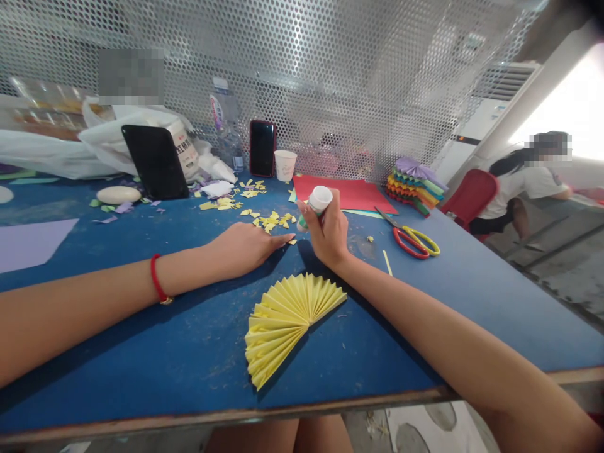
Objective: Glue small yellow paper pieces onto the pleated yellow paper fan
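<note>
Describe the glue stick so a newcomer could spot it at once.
On the blue table, look just beyond the yellow pleated fan, where the right hand is. The glue stick is the small tube in its grip, white-capped with a green body. Unlike the white paper cup standing farther back, it is tilted and wrapped by fingers.

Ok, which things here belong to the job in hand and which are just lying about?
In hand: glue stick, held in right hand; yellow fan; yellow scraps by left hand.
Lying about: scissors, red paper, fan stack, cup, red phone, bottle, purple sheet.
</note>
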The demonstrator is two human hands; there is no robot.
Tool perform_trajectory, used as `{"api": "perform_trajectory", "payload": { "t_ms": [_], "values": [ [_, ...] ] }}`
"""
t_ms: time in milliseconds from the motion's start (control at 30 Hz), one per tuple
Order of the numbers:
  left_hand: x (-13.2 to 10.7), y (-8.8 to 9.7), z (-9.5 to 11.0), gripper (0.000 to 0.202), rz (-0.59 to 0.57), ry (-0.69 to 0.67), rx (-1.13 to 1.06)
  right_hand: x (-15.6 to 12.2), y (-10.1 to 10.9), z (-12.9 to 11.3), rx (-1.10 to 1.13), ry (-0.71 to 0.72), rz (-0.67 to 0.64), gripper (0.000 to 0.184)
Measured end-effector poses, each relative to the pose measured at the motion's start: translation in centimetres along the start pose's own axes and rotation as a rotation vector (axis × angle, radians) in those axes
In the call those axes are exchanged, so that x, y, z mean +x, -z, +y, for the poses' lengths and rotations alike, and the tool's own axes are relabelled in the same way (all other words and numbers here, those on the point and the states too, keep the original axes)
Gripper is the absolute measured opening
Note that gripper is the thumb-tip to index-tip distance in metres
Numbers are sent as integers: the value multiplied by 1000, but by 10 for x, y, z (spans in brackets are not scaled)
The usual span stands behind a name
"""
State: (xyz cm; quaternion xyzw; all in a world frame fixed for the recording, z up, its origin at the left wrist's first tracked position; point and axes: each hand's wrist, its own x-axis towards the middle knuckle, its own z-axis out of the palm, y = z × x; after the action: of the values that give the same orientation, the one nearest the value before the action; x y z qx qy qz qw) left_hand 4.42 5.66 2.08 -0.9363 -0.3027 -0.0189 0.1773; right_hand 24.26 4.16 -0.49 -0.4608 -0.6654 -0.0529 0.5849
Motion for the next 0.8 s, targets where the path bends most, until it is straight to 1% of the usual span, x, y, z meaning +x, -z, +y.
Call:
{"api": "perform_trajectory", "payload": {
  "t_ms": [100, 200, 333, 467, 567, 800],
  "values": [
    [-2, -4, -4, 39, 73, 12, -8, 0, 0, 1, 32, 0, -27, 34],
    [-5, -7, -8, 36, 148, 10, -35, 0, -1, 2, 64, 1, -122, 34],
    [-7, -9, -10, 36, 198, -56, -76, 1, -1, 3, 17, 20, -252, 34],
    [-7, -12, -11, 34, 239, -90, -96, 2, -2, 3, -44, 24, -352, 29],
    [-7, -13, -11, 32, 264, -97, -105, 3, -2, 4, -52, 20, -380, 27],
    [-5, -15, -13, 36, 288, -114, -114, 5, -5, 4, -26, -63, -395, 31]
  ]
}}
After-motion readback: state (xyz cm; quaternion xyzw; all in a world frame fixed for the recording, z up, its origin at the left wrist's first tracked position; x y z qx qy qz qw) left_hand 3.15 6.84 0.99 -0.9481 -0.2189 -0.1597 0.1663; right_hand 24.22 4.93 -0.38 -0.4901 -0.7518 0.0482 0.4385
